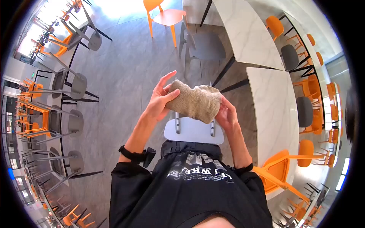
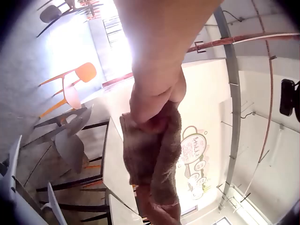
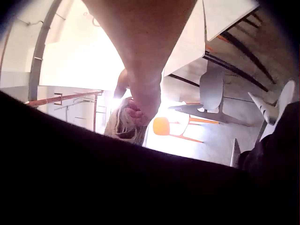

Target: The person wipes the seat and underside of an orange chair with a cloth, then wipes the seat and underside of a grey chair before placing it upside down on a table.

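Observation:
A folded tan-brown towel (image 1: 194,102) is held up in front of the body, between both hands. On its left end, the left hand (image 1: 156,103) grips with the thumb on the near face and the index finger stretched out past the edge. The right hand (image 1: 227,113) holds the opposite end, its fingers partly hidden behind the cloth. The left wrist view shows the towel (image 2: 149,154) folded in layers beneath the left hand (image 2: 152,105). In the right wrist view, loose towel folds (image 3: 123,124) bunch against the curled fingers of the right hand (image 3: 143,105); a dark sleeve covers the lower part.
Below the towel is a pale chair part (image 1: 194,133) with metal supports, close to the person's waist. Marble-topped tables (image 1: 273,114) stand along the right, with an orange chair (image 1: 276,173) upturned on one. Ahead are a grey chair (image 1: 205,45) and another orange chair (image 1: 169,17).

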Demonstrator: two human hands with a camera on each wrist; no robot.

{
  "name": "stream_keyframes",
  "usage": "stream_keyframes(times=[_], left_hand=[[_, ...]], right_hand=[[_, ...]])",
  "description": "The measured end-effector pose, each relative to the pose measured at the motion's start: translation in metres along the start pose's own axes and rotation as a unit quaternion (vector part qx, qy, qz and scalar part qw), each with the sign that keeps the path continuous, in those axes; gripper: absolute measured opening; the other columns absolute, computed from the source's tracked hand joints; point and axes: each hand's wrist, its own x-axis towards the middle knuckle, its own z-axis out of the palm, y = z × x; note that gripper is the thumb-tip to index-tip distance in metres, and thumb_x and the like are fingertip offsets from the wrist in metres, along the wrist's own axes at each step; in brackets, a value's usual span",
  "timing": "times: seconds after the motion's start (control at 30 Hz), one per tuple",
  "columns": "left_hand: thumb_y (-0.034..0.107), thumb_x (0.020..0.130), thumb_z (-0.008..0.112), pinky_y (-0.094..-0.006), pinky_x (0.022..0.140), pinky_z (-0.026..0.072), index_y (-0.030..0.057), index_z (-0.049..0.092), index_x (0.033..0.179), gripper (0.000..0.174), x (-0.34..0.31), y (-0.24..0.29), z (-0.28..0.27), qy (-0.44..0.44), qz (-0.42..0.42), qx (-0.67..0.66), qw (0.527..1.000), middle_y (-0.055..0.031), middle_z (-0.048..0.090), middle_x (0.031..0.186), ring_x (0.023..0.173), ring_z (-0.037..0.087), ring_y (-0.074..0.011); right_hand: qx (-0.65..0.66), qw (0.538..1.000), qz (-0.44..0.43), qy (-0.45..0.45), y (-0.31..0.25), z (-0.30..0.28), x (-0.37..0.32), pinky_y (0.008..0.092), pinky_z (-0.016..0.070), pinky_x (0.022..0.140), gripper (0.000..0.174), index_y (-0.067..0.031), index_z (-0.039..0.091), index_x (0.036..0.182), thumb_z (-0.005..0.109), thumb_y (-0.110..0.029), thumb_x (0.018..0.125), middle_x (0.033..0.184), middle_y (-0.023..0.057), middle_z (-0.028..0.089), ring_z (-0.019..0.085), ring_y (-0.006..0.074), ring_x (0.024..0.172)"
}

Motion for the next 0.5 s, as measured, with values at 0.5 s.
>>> stream_keyframes(times=[0.5], left_hand=[[0.024, 0.090, 0.061, -0.0326, 0.087, 0.0514, 0.0136, 0.037, 0.145, 0.060, -0.004, 0.037, 0.000, -0.165, -0.096, -0.011, 0.982, -0.0163, 0.062, 0.115, 0.104, 0.062, -0.0216]], right_hand=[[-0.210, 0.947, 0.140, -0.200, 0.032, -0.001, 0.013, 0.0389, 0.0433, 0.102, 0.109, 0.0011, 0.030, 0.142, 0.086, -0.047, 0.062, 0.133, 0.0164, 0.049, 0.050, 0.0260, 0.123]])
